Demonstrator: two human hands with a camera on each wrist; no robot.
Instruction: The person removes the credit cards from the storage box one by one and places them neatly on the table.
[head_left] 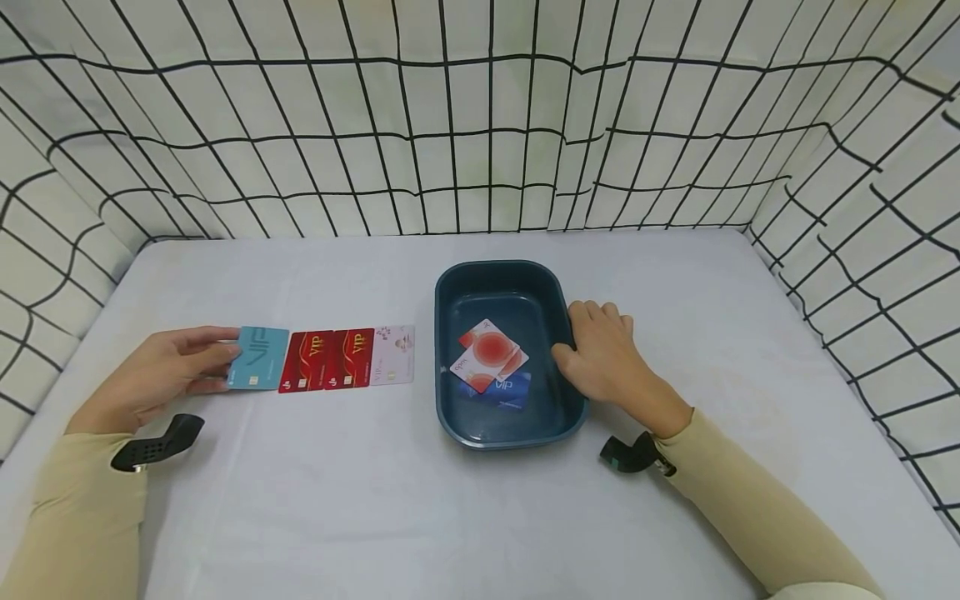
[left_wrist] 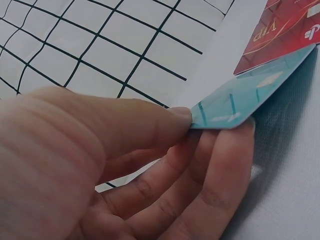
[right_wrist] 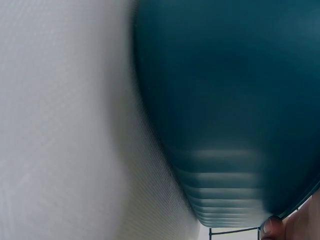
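The left hand (head_left: 168,367) is pinching a light blue card (head_left: 258,360) by its left edge, thumb above and fingers beneath, and that edge is tilting up from the table (head_left: 337,492). The card is occupying the left end of a row, beside two red cards (head_left: 306,362) and a pink card (head_left: 393,357). The right hand (head_left: 603,354), fingers curling, is gripping the right rim of a dark blue tub (head_left: 465,421), where red-and-white cards (head_left: 487,354) are overlapping a blue card (head_left: 516,392).

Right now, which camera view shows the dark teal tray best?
The head view: it shows nearly all of the tray, with cards inside and the right hand at its rim. The right wrist view shows just part of its outside, close up; the left wrist view shows none.
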